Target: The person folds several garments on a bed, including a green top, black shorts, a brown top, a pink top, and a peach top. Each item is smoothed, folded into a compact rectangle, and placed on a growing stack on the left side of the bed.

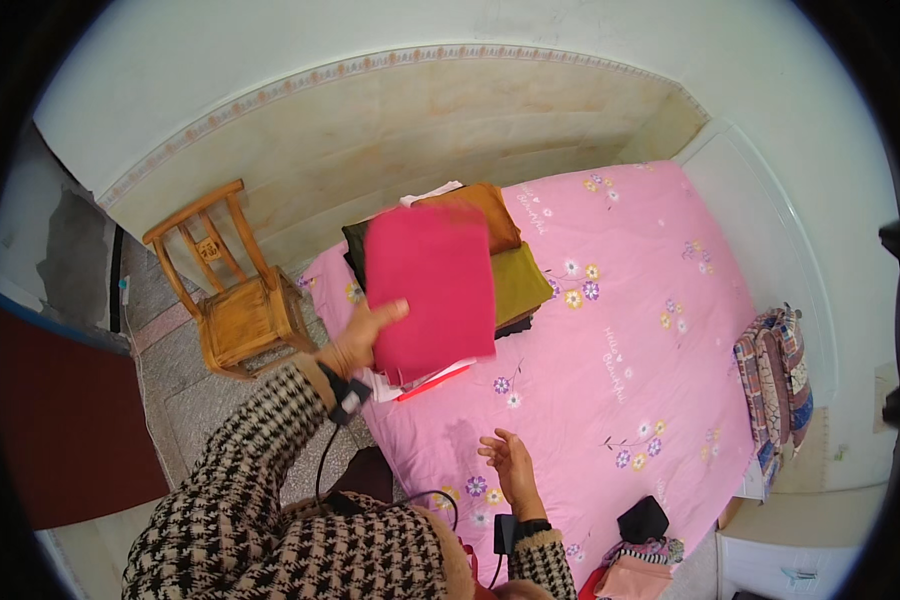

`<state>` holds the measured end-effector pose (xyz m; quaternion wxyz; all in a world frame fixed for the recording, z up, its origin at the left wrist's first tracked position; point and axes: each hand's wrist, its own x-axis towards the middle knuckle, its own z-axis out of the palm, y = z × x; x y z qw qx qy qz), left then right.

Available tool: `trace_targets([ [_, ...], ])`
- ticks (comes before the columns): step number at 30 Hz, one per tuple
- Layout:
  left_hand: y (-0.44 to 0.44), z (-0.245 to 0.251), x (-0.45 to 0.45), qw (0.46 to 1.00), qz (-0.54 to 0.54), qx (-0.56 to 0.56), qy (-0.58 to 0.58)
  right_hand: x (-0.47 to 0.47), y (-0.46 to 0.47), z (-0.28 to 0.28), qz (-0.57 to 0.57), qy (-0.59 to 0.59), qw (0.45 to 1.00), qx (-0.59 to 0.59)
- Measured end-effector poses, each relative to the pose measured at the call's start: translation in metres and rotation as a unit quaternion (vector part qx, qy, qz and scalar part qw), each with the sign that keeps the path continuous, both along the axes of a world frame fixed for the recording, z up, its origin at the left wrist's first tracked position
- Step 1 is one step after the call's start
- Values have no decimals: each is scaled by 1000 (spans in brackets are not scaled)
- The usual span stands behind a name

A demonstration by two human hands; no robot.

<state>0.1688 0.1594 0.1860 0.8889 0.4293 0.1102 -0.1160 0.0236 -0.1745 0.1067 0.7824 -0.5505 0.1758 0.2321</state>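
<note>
My left hand grips the left edge of a folded crimson cloth, thumb on top and fingers hidden underneath. The cloth is slightly blurred and covers part of the folded textiles behind it. An orange-brown folded cloth and an olive-green one show at its right side. Dark fabric peeks out on the left, and white and red edges stick out below. Over the near part of the pink floral bedspread, my right hand holds nothing, its fingers loosely curled and apart.
A wooden chair stands left of the bed by the tiled wall. Folded clothes and a black item lie at the bed's near right corner. Patchwork quilts rest against the headboard. Black cables run from both wrists.
</note>
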Motion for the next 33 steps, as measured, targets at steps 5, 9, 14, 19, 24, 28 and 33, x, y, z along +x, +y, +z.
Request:
trace_targets([
  [5,55,-3,90,990,64,-60,-107,-18,-25,-4,-91,67,993,-24],
  [9,65,-80,121,988,134,65,-34,-44,-49,-9,-175,115,977,-42],
  [14,73,-145,122,946,213,169,177,-72,-73,-14,-232,136,961,-69],
  [19,91,-143,117,983,88,161,12,-84,-82,-21,-270,148,949,-64],
  [24,83,-149,110,957,79,276,30,-72,-73,-27,-262,156,950,-73],
  [28,81,-142,112,867,108,487,8,-55,-63,-24,-236,134,958,-96],
  [33,58,-118,121,528,71,823,-196,-47,-60,-15,-232,146,953,-130],
])
